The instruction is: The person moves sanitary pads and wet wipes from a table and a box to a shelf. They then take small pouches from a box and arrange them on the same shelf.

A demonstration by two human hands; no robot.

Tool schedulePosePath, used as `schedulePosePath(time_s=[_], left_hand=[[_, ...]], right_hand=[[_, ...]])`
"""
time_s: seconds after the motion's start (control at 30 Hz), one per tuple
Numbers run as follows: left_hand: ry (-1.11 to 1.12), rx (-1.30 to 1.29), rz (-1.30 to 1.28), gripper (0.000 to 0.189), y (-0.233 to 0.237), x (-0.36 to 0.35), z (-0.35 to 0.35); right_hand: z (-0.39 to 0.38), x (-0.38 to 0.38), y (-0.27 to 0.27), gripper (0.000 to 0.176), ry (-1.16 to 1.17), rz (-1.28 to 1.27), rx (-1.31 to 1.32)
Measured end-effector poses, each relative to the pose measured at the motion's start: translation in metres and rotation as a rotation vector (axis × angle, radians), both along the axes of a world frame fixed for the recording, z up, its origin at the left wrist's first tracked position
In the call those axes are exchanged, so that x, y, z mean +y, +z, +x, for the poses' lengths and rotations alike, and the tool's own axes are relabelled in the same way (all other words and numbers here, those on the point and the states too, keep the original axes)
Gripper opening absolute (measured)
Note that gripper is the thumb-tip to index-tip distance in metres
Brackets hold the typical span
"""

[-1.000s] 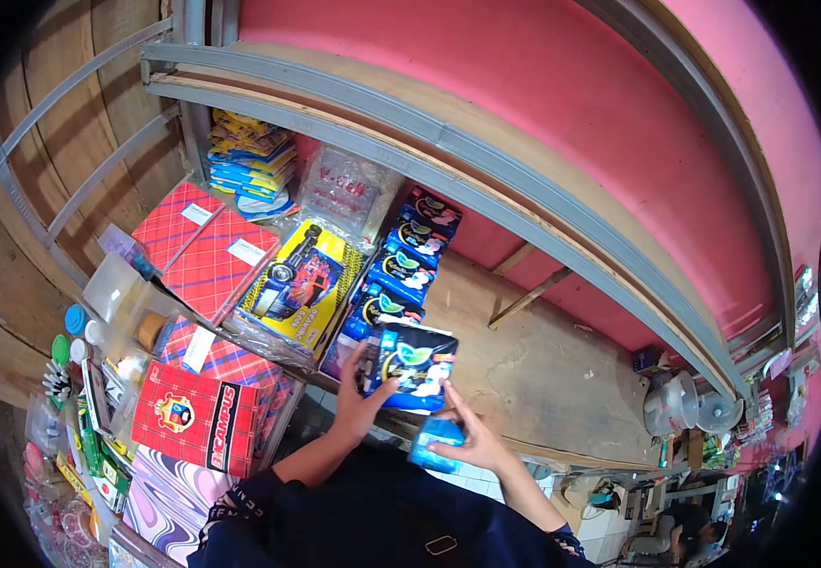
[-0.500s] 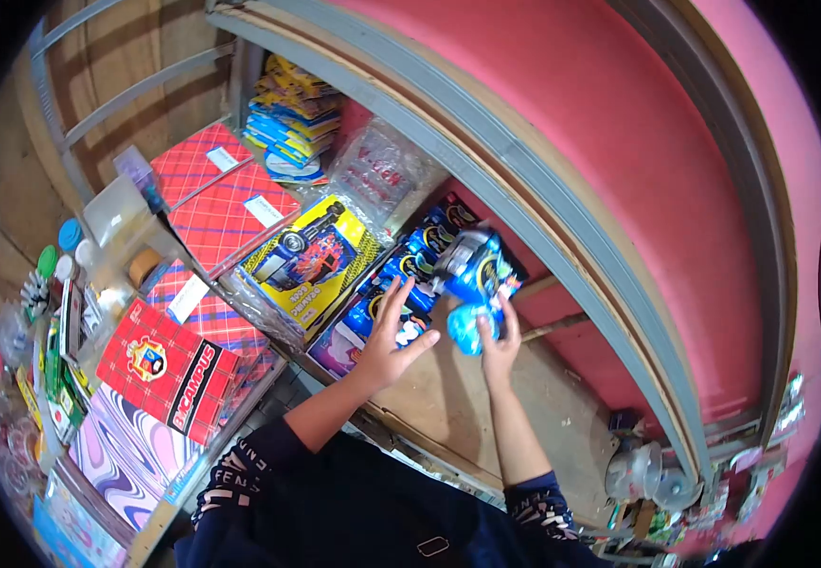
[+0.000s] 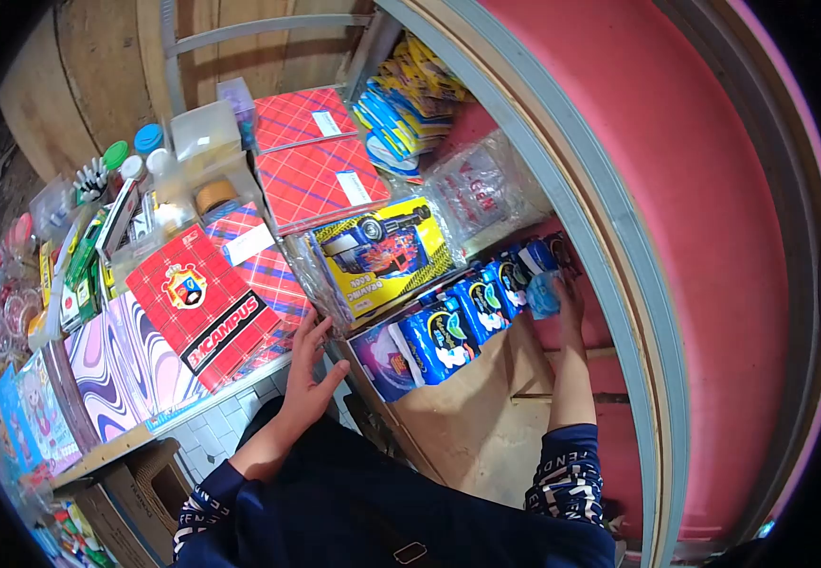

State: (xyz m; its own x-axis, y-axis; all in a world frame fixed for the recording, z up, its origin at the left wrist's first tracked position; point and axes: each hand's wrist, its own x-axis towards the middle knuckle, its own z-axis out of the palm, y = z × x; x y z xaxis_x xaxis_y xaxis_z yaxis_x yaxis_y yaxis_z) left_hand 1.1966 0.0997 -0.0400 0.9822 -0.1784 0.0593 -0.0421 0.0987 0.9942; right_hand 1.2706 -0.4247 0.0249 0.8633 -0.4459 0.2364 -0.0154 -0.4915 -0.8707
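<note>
A row of shiny blue plastic packs (image 3: pixel 441 343) with white and green print stands along the shelf board. At the far end of that row is my right hand (image 3: pixel 570 305), its fingers closed around a light-blue pack (image 3: pixel 543 294) that sits against the row. Part of its grip is hidden. My left hand (image 3: pixel 308 383) holds nothing; its fingers are spread, close to the edge of the red plaid notebooks. A purple pack (image 3: pixel 387 363) lies at the near end of the row.
A yellow drawing book (image 3: pixel 382 254), red plaid books (image 3: pixel 321 175) and a red Campus notebook (image 3: pixel 200 293) lie left of the packs. Yellow-blue sachets (image 3: pixel 406 104) are piled in the back corner. A metal-edged frame (image 3: pixel 619 284) curves along the right.
My right hand has carried the blue packs from mid-air to the far end of the row. The left hand has drawn away from the row toward the notebooks. The view has turned.
</note>
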Motion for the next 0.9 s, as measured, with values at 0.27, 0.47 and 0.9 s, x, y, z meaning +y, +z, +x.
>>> schedulePosePath(time_s=[0.27,0.47,0.9], left_hand=[[-0.058,0.031,0.013,0.060,-0.006,0.007,-0.007],[-0.119,0.037,-0.003,0.056,-0.011,0.012,-0.006],[-0.155,0.032,0.048,0.060,-0.013,0.018,-0.001]], right_hand=[[-0.001,0.000,-0.001,0.079,0.070,0.010,0.090],[-0.029,0.087,0.021,0.098,0.126,-0.333,0.018],[-0.044,0.150,0.021,0.114,0.070,-0.779,-0.275]])
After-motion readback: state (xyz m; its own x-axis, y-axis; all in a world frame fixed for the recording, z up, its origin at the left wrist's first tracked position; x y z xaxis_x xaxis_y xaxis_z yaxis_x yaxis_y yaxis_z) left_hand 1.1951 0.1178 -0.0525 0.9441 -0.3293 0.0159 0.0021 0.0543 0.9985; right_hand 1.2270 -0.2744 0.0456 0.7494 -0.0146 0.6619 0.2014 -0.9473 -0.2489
